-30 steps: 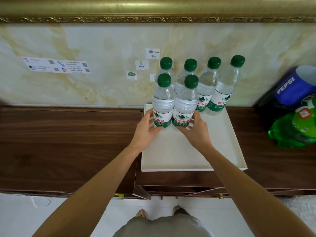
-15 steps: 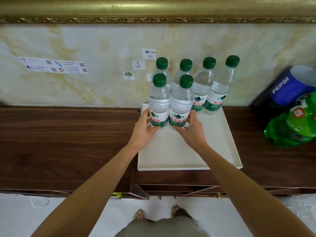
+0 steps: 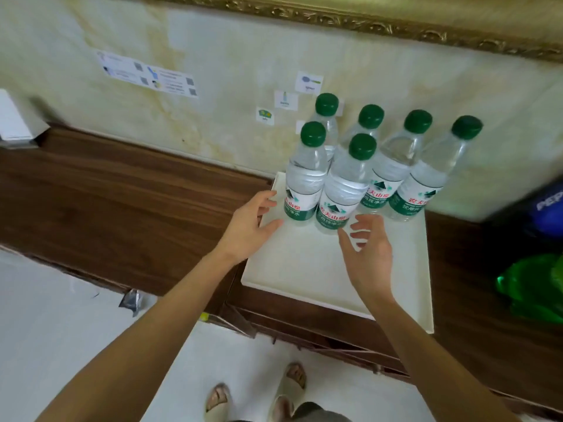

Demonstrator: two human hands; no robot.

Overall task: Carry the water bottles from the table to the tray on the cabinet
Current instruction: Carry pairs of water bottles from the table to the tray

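Several clear water bottles with green caps stand upright at the back of a cream tray [image 3: 307, 269] on the dark wooden cabinet [image 3: 122, 208]. The two front bottles are the left one [image 3: 304, 181] and the right one [image 3: 344, 193]. My left hand [image 3: 248, 226] hovers just left of the front left bottle, fingers spread and holding nothing. Just in front of the front right bottle my right hand [image 3: 368, 251] hangs, fingers relaxed, apart from the bottle.
A blue Pepsi pack [image 3: 545, 208] and a green bottle pack [image 3: 533, 284] lie on the cabinet to the right of the tray. A white box [image 3: 15, 120] sits at the far left. Labels are stuck on the marble wall behind.
Both hands have let go of the two front bottles and drawn back a little. My head has tilted, so the view now slants and shows more floor.
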